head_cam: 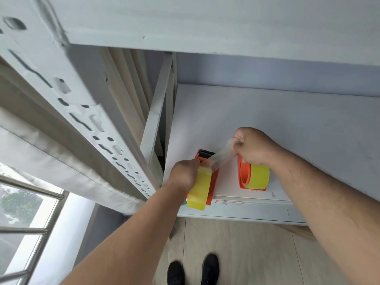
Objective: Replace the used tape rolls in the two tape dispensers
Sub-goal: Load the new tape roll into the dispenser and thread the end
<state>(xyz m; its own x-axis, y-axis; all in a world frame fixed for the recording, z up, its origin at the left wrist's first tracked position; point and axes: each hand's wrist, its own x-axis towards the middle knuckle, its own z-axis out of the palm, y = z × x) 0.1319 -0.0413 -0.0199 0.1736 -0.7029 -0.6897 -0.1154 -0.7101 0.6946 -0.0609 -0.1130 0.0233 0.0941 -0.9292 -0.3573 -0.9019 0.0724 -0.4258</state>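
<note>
Two orange tape dispensers stand near the front edge of a white shelf (287, 124). In the left dispenser (213, 179) sits a yellow tape roll (198, 191), and my left hand (184, 175) grips that roll and dispenser from the left side. A clear strip of tape (221, 156) stretches from this roll up to the right. My right hand (254, 146) pinches the strip's free end above the right dispenser (244, 175). That dispenser holds another yellow roll (259, 176). The left dispenser's toothed cutter (206, 152) points to the back.
A white slotted metal upright (86, 112) and a diagonal brace (158, 108) border the shelf's left side. A shelf board (205, 23) hangs overhead. A small label (229, 202) is stuck on the front rim. Below are wooden floor and my black shoes (193, 270); a window with rails lies left.
</note>
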